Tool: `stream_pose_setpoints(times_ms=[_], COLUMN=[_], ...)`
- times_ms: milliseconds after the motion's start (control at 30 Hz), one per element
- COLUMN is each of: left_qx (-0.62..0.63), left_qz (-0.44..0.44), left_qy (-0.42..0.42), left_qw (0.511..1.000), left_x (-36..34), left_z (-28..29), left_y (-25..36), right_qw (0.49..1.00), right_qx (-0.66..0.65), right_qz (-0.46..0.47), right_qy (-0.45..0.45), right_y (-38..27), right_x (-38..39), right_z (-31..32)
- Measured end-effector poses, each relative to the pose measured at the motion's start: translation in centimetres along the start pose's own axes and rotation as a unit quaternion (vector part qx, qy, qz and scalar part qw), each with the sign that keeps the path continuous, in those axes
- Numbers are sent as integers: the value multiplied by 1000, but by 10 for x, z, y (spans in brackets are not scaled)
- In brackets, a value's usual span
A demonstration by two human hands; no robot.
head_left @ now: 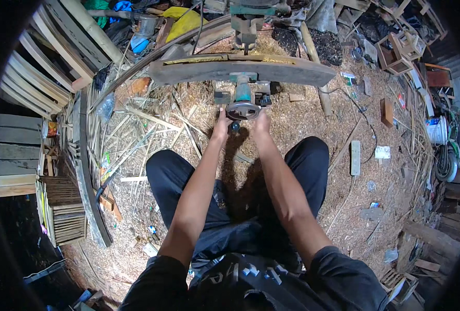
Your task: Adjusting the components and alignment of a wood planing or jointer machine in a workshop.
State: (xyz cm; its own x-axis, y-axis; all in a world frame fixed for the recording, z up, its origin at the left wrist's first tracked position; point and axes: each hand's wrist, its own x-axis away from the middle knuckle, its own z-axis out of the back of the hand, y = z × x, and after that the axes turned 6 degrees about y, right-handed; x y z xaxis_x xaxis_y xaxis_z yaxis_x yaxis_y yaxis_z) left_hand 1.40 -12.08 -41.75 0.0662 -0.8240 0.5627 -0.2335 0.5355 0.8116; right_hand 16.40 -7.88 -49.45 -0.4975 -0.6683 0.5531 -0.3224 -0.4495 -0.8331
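A teal-bodied machine with a round grey handwheel (243,110) stands in front of me under a long curved wooden plank (240,71). My left hand (221,124) grips the handwheel's left rim. On the wheel's right rim my right hand (262,123) holds on. A small dark knob (235,126) hangs just below the wheel between my hands. My legs in black trousers spread apart below, over a floor of sawdust.
Stacked wooden slats (43,78) and crates (64,210) line the left. A long curved board (85,171) lies on the floor at left. Wooden frames (398,49) and a white bucket (437,129) sit at right. A cable (362,116) and small wood blocks (355,157) lie in the sawdust.
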Motion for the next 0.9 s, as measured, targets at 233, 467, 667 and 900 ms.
stream_pose_setpoints(times_ms=[233,467,667,900], left_qx=[-20,-2,-52,25], left_qz=[9,-74,-56,-38], left_qy=[89,50,57,99], left_qw=[996,996,995,994], left_x=[-9,10,24,15], left_z=[85,40,91,53], left_y=[-19,-17,-35,-24], right_qw=[946,995,947,993], right_qx=[0,76,66,-13], right_qz=[304,-35,303,-31], right_qy=[-117,-49,-82,-113], right_y=[-36,6,-30,39], right_x=[120,34,132,46], right_z=[-58,-9,-58,-1])
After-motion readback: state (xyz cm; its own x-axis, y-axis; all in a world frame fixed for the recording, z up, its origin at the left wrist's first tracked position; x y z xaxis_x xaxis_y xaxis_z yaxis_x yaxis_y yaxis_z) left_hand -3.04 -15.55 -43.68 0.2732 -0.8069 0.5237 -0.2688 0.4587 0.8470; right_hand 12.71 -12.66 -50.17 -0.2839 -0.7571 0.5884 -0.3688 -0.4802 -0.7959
